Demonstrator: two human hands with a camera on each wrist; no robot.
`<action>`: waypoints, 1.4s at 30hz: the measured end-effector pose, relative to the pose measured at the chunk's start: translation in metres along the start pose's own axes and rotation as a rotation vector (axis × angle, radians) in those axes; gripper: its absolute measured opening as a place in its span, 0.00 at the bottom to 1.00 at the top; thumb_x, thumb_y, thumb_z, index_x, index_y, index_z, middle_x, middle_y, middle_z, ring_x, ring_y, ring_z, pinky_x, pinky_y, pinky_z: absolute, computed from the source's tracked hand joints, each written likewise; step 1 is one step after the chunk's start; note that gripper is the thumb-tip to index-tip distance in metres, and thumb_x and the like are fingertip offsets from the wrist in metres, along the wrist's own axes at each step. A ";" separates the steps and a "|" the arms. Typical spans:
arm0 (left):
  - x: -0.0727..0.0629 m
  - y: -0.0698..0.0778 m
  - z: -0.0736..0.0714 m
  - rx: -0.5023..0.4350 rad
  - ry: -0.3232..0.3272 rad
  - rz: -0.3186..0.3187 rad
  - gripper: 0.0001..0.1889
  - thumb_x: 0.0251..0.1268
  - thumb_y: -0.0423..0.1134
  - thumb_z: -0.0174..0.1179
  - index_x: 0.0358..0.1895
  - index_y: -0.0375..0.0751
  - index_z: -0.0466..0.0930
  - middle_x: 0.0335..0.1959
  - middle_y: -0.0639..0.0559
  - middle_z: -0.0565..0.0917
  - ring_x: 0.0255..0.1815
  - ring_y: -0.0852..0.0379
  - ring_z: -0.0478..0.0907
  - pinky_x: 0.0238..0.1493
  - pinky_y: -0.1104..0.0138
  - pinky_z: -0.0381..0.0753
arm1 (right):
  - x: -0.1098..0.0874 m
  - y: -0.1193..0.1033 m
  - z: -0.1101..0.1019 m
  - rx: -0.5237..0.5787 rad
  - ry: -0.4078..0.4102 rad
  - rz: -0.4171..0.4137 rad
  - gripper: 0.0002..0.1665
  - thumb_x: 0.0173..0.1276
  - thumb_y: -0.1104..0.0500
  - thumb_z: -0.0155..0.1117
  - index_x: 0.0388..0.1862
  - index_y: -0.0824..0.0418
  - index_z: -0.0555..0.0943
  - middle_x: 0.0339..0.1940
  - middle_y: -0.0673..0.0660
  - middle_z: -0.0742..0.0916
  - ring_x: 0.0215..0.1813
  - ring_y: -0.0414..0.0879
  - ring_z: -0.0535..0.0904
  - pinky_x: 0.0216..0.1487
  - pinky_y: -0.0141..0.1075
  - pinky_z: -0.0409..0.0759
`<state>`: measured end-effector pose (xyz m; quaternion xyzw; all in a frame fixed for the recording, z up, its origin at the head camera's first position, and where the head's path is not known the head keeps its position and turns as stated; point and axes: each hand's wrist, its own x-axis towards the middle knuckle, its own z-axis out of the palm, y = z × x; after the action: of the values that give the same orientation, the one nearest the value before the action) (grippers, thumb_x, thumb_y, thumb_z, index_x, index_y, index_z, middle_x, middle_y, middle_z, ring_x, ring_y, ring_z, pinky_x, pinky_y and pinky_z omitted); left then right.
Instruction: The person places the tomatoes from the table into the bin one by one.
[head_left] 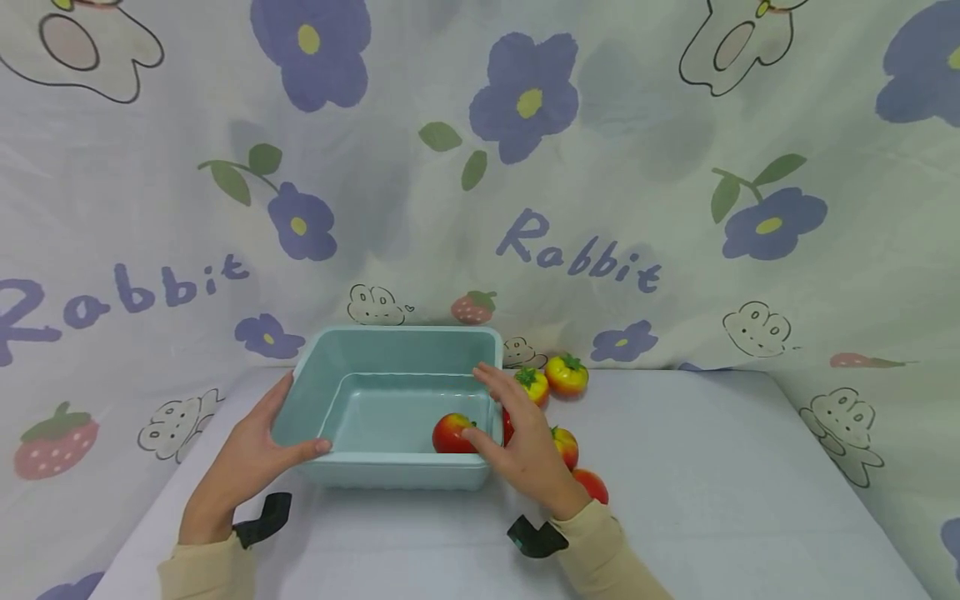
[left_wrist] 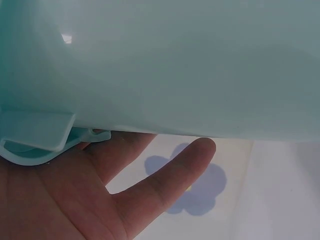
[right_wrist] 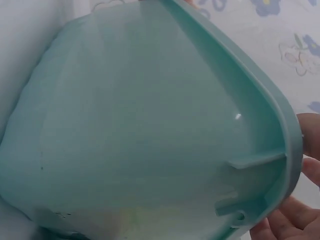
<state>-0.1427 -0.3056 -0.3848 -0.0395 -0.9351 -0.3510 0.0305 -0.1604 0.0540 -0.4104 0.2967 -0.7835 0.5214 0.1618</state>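
A pale blue-green plastic bin (head_left: 390,475) sits in front of me, with one red and yellow tomato (head_left: 452,434) inside at its front right. My left hand (head_left: 251,454) grips the bin's left side, thumb over the front rim and fingers along the outer wall. In the left wrist view, fingers (left_wrist: 170,182) reach under the bin's edge beside a clip-like part. My right hand (head_left: 532,454) holds the right rim near the front corner, its thumb close to the tomato. The right wrist view has fingertips (right_wrist: 295,217) at the rim, behind the bin's wall.
To the right of the bin lie several more tomatoes: a yellow one (head_left: 567,376) at the back, a red and yellow one (head_left: 566,447), and a red one (head_left: 591,485) partly behind my right wrist. A patterned cloth (head_left: 637,167) hangs behind the white table (head_left: 712,467).
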 end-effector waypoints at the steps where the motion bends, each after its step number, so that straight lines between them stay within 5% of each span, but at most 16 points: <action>1: 0.000 0.000 0.000 -0.001 0.000 0.001 0.63 0.55 0.54 0.74 0.83 0.45 0.35 0.80 0.31 0.48 0.73 0.25 0.55 0.60 0.25 0.61 | 0.000 0.001 -0.001 0.006 0.007 0.002 0.42 0.63 0.61 0.74 0.75 0.52 0.69 0.75 0.50 0.71 0.70 0.48 0.72 0.65 0.50 0.76; 5: 0.000 0.001 0.000 0.000 -0.002 0.000 0.63 0.55 0.54 0.74 0.83 0.45 0.34 0.81 0.31 0.46 0.74 0.25 0.53 0.61 0.25 0.59 | 0.001 0.003 -0.005 0.026 0.032 0.015 0.42 0.63 0.61 0.75 0.74 0.53 0.68 0.74 0.50 0.73 0.63 0.46 0.78 0.63 0.47 0.79; 21: -0.001 0.000 0.001 0.000 -0.017 -0.022 0.63 0.55 0.54 0.74 0.82 0.43 0.34 0.80 0.29 0.47 0.72 0.25 0.56 0.61 0.26 0.61 | 0.006 0.015 -0.034 0.035 0.146 0.072 0.39 0.64 0.64 0.73 0.73 0.56 0.69 0.68 0.54 0.77 0.68 0.50 0.74 0.64 0.53 0.76; 31: -0.002 0.000 0.000 -0.007 -0.009 -0.006 0.63 0.55 0.53 0.74 0.83 0.44 0.34 0.80 0.31 0.48 0.72 0.25 0.55 0.60 0.25 0.61 | 0.009 0.028 -0.057 0.039 0.160 0.146 0.38 0.66 0.64 0.71 0.73 0.52 0.70 0.68 0.56 0.77 0.68 0.52 0.74 0.66 0.53 0.75; 42: -0.002 0.002 -0.001 0.004 -0.019 -0.017 0.62 0.56 0.54 0.73 0.82 0.43 0.34 0.80 0.30 0.46 0.74 0.24 0.52 0.61 0.25 0.60 | 0.019 0.049 -0.078 0.077 0.188 0.195 0.36 0.67 0.63 0.70 0.73 0.59 0.69 0.69 0.60 0.76 0.67 0.58 0.75 0.67 0.55 0.74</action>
<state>-0.1405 -0.3048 -0.3835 -0.0348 -0.9363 -0.3489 0.0186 -0.2108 0.1334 -0.4038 0.1752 -0.7694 0.5898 0.1716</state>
